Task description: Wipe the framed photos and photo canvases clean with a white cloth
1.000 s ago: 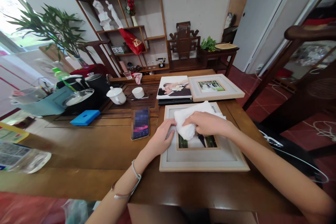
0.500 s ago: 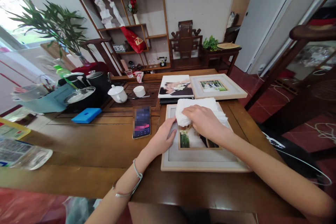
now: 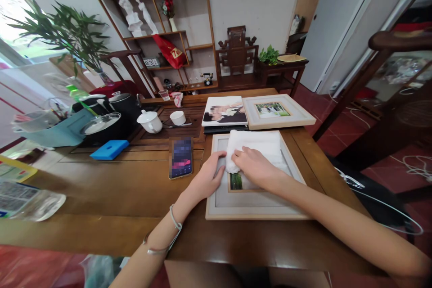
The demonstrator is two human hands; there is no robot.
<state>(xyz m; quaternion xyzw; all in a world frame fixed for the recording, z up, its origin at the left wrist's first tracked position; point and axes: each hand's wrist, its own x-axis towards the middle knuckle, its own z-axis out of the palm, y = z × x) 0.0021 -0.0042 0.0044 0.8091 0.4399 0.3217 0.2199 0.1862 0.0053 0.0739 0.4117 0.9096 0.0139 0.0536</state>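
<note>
A framed photo with a pale wooden frame (image 3: 249,204) lies flat on the dark wooden table (image 3: 111,189) in front of me. My right hand (image 3: 253,167) presses a folded white cloth (image 3: 254,146) down on the frame's glass, fingers closed over the cloth's near edge. My left hand (image 3: 207,177) rests on the frame's left border, fingers curled against it and touching the cloth. A metal bangle sits on my left wrist.
A phone (image 3: 181,157) lies just left of the frame. Behind it lie a second framed photo (image 3: 277,111) and a photo canvas (image 3: 225,111). A tea tray holds a white teapot (image 3: 150,122) and cup (image 3: 177,118). Kettles, a blue box (image 3: 109,150) and a plastic bottle (image 3: 33,204) crowd the left.
My right hand slid the white cloth across the glass, first up toward the far edge, then left toward my left hand. The left hand stayed on the frame's border.
</note>
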